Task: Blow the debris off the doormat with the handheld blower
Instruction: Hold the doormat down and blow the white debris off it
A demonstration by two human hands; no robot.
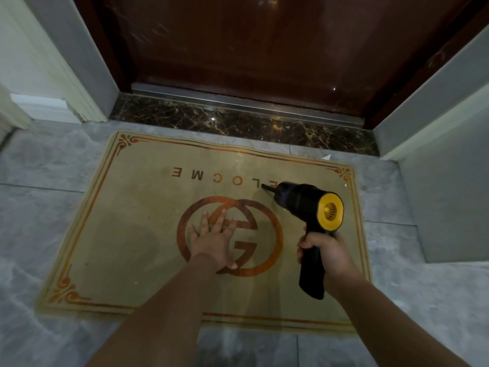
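Observation:
A tan doormat (127, 234) with an orange border, upside-down "WELCOME" lettering and a round orange logo lies on the grey tiled floor. My left hand (213, 238) presses flat on the logo, fingers spread and straight. My right hand (321, 251) grips the black handle of the handheld blower (304, 202). The blower has a yellow rear intake facing me, and its narrow black nozzle points far-left, low over the lettering. A few tiny pale specks show on the mat, one near the right edge (345, 185).
A dark brown door (251, 49) with a metal sill and a dark marble threshold (238, 123) stands just beyond the mat. Grey walls and white trim close in on both sides. A small white scrap (326, 157) lies on the floor at the mat's far right corner.

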